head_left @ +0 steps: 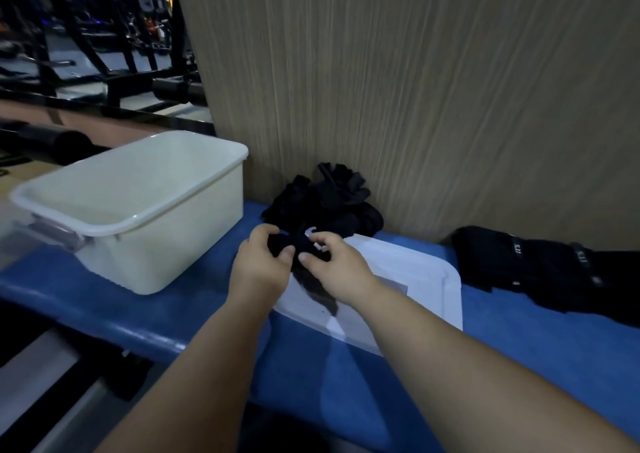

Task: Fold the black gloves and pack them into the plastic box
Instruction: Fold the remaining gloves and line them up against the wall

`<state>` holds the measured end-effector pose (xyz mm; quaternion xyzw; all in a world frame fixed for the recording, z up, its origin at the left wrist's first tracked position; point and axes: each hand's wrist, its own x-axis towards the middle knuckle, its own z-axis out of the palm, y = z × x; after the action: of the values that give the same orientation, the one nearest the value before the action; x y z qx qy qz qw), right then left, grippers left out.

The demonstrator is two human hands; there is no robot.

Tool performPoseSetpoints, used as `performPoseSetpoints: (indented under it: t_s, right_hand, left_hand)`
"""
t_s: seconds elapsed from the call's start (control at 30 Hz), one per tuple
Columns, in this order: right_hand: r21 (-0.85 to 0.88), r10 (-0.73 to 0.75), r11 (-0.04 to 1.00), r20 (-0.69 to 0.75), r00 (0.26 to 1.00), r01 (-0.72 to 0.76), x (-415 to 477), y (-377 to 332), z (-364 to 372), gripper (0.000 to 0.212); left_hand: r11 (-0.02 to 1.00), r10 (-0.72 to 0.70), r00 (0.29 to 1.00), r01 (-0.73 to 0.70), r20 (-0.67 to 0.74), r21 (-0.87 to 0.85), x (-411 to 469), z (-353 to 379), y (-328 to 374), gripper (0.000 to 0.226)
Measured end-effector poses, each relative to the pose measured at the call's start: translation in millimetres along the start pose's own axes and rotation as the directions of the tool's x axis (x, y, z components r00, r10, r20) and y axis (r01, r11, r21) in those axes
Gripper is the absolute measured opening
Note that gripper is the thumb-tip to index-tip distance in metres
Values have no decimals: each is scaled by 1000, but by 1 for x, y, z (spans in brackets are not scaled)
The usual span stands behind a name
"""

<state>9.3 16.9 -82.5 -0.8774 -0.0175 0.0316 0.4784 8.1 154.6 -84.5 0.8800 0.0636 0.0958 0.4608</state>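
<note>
A black glove is held up between both hands over the white box lid. My left hand grips its left end with curled fingers and thumb. My right hand pinches its right end. Part of the glove hangs down below my hands. Behind them a heap of black gloves lies against the wooden panel. The white plastic box stands open to the left on the blue surface, and nothing shows inside it from here.
A wooden panel rises right behind the work area. More black cloth items with white lettering lie at the right on the blue table. Dark metal frames stand at the far left.
</note>
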Motion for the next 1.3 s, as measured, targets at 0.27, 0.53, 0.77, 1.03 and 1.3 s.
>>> performPoseSetpoints:
  t_s: [0.27,0.53,0.77,1.03,1.3]
  right_hand:
    - [605,239,793,-203,949,-70,-65,32,-70,21]
    - [607,335,792,-330,882,-74,-167,104,-155,28]
    - [641,387,767,-419,822,-35,-209,140,-179,25]
    - [676,304,737,-311,901,-15,-220,150,-201,26]
    - [641,161,767,-228,960,23,-239,155,-211,59]
  left_hand:
    - [937,126,933,0,338,-349,-53,29,64,22]
    - [900,399,501,-375,768,-222,-121,94,96,43]
    - [818,495,411,-516,766,-252,-153,131,111,28]
    - [810,558,521,-513,646,-285,-161,163,114,24]
    - [851,525,588,-353,615,-389,-163,177,120,26]
